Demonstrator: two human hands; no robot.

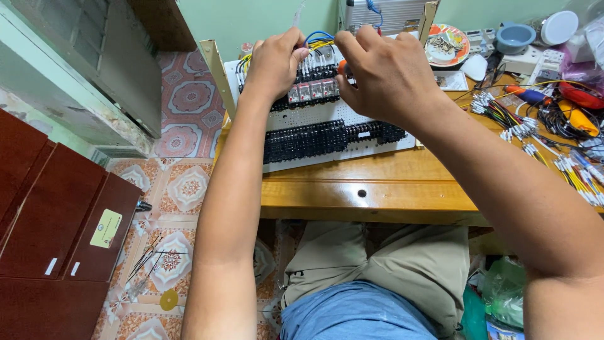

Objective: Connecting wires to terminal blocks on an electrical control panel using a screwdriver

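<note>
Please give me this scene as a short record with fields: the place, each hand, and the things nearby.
Place: wooden table with a white panel board leaning on it
Left hand: on the coloured wires at the top of the board
Right hand: closed on an orange-handled tool, mostly hidden
On board: rows of black terminal blocks
Right side: bundles of loose wires, patterned plate
Floor: patterned tiles

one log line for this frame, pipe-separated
left hand: on wires at panel top | right hand: gripping orange-handled tool at relay row | panel: tilted on wooden table
</note>
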